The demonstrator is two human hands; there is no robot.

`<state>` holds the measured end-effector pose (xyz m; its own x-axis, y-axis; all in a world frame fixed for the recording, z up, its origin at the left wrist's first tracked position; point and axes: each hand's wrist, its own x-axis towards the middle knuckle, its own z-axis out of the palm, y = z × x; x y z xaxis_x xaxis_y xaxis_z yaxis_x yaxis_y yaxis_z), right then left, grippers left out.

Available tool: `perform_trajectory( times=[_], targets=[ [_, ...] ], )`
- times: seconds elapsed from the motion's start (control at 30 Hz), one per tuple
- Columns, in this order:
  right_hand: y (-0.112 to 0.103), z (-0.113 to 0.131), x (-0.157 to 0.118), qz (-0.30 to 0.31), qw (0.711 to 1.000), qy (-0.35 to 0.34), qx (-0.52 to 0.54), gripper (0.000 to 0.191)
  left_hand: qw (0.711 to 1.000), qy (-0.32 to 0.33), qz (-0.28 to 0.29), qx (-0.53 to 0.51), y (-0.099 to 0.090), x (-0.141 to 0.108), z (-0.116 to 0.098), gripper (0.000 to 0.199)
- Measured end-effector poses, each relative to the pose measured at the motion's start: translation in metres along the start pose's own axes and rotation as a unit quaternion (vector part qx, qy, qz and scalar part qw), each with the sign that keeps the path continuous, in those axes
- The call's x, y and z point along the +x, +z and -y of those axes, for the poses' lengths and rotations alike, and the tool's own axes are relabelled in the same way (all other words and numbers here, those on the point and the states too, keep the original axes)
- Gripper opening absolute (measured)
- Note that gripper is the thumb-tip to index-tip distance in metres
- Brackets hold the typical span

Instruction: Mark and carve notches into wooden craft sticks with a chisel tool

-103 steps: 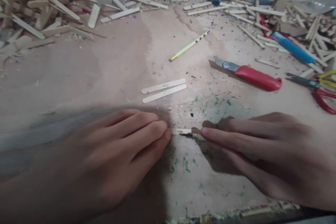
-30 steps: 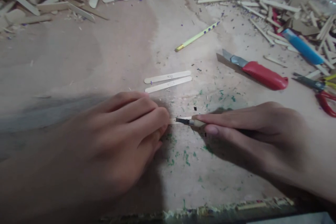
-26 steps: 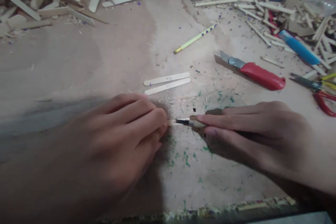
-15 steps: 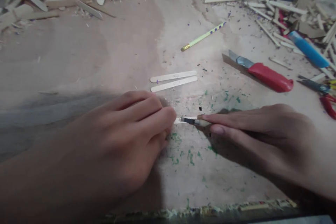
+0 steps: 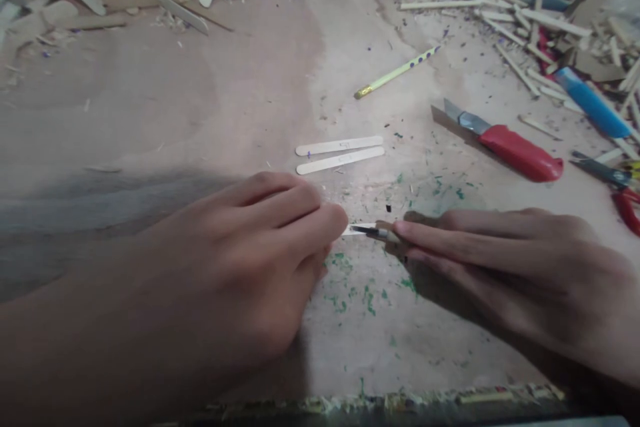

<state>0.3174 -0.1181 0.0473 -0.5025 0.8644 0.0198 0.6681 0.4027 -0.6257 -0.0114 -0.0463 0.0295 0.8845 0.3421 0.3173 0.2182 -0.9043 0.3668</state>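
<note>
A pale craft stick lies on the wooden tabletop, most of it hidden under my left hand. The fingers of that hand are curled and press the stick down. My right hand pinches a small wood-carving chisel from the right, held low. Its dark, narrow blade points left and meets the stick close to my left fingertips. Just beyond the hands lie two more craft sticks side by side, with small pencil marks near their middles.
A red-handled utility knife lies on the right, blade out. Behind it are a yellow pencil, a blue-handled tool and pliers. Sticks and scraps pile along the back. Green flecks dot the tabletop.
The chisel has turned in my right fingers, so its blade now shows narrower. The whole view has shifted slightly; my left hand still presses on the stick.
</note>
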Motion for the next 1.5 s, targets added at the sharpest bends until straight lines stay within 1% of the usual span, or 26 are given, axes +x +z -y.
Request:
perform_trajectory(
  times=[0.07,0.1,0.17,0.23,0.27,0.33,0.37,0.47,0.57,0.67,0.77,0.83,0.87,0.93,1.0,1.07,1.17,1.3,1.37,1.5],
  targets=[
    [-0.003,0.003,0.003,0.026,1.0,0.009,0.009,0.032,0.999,0.023,0.016,0.042,0.0,0.001,0.0,0.048],
    [-0.004,0.005,0.004,0.024,0.999,0.024,0.03,0.031,0.997,0.032,0.02,0.062,0.0,0.001,0.001,0.048],
    [-0.005,0.007,0.007,0.006,0.995,0.064,0.071,0.03,0.997,0.032,0.023,0.061,0.0,0.002,0.001,0.048],
    [-0.006,0.009,0.008,0.008,0.992,0.091,0.083,0.03,0.998,0.036,0.018,0.056,0.0,0.003,0.002,0.047],
    [-0.005,0.009,0.009,0.018,0.991,0.101,0.08,0.03,0.998,0.041,0.015,0.055,0.001,0.002,0.002,0.047],
    [-0.004,0.008,0.008,0.028,0.99,0.108,0.083,0.029,0.998,0.043,0.009,0.055,0.001,0.001,0.002,0.047],
    [-0.003,0.007,0.007,0.017,0.99,0.107,0.091,0.028,0.998,0.039,0.006,0.058,0.001,0.001,0.003,0.047],
    [0.002,0.0,0.003,-0.035,0.989,0.092,0.114,0.025,0.997,0.038,0.012,0.059,0.001,-0.002,0.005,0.041],
    [0.007,-0.005,-0.001,-0.044,0.992,0.07,0.097,0.026,0.997,0.043,0.014,0.061,0.0,-0.004,0.005,0.038],
    [0.006,-0.005,-0.003,-0.044,0.999,0.006,0.021,0.028,0.997,0.027,0.01,0.066,0.0,-0.004,0.002,0.043],
    [0.002,-0.001,-0.001,-0.028,0.993,-0.067,-0.094,0.03,0.997,0.024,0.016,0.069,0.001,-0.003,-0.001,0.042],
    [0.0,0.001,0.001,-0.021,0.992,-0.076,-0.103,0.03,0.997,0.03,0.021,0.073,0.002,-0.001,-0.002,0.043],
    [0.0,0.003,0.003,-0.012,0.995,-0.063,-0.082,0.029,0.996,0.032,0.019,0.075,0.001,-0.001,-0.002,0.044],
    [0.001,0.005,0.005,0.003,1.0,-0.012,-0.015,0.029,0.996,0.034,0.017,0.077,0.001,-0.001,-0.001,0.043],
    [0.003,0.008,0.006,0.003,0.998,0.04,0.047,0.028,0.996,0.042,0.026,0.077,0.0,-0.002,0.001,0.039],
    [0.004,0.009,0.007,-0.006,0.994,0.071,0.082,0.029,0.995,0.05,0.031,0.077,0.0,-0.003,0.002,0.036],
    [0.006,0.007,0.007,-0.009,0.99,0.079,0.113,0.028,0.995,0.048,0.023,0.079,0.002,-0.005,0.003,0.035],
    [0.006,0.0,0.003,-0.038,0.985,0.092,0.143,0.025,0.997,0.045,0.01,0.068,0.002,-0.003,0.004,0.042],
    [0.006,-0.003,0.001,-0.042,0.984,0.095,0.146,0.026,0.997,0.045,0.008,0.065,0.001,-0.001,0.004,0.043],
    [0.006,-0.001,0.002,-0.035,0.989,0.074,0.122,0.027,0.997,0.041,0.005,0.06,-0.001,0.001,0.003,0.042]
  ],
)
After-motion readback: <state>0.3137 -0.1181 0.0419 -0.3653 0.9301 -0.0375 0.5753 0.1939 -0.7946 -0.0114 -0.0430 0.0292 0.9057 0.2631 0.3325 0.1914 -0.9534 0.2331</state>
